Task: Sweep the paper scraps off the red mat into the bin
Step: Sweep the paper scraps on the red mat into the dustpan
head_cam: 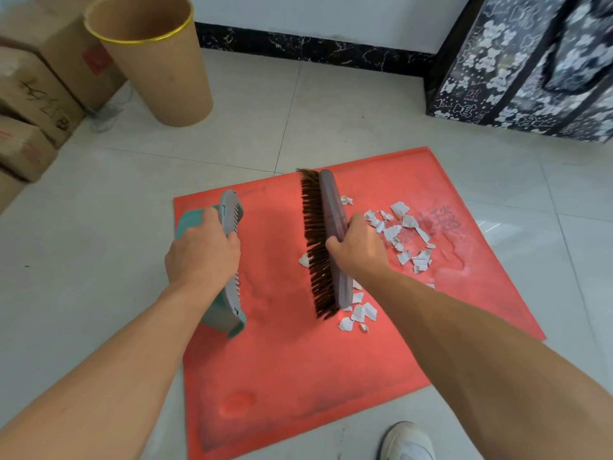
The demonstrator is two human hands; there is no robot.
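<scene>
Showing unreadable black scrawl, cardboard box (pixel 36 91).

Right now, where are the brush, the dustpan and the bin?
brush (pixel 331 224): head view, on the grey back of its block, above the right hand.
dustpan (pixel 190 220): head view, on its teal body beside the left hand.
bin (pixel 166 71): head view, on its brown outer wall.

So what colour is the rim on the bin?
Shiny gold, on a plain brown bin; the head view shows it clearly.
</scene>
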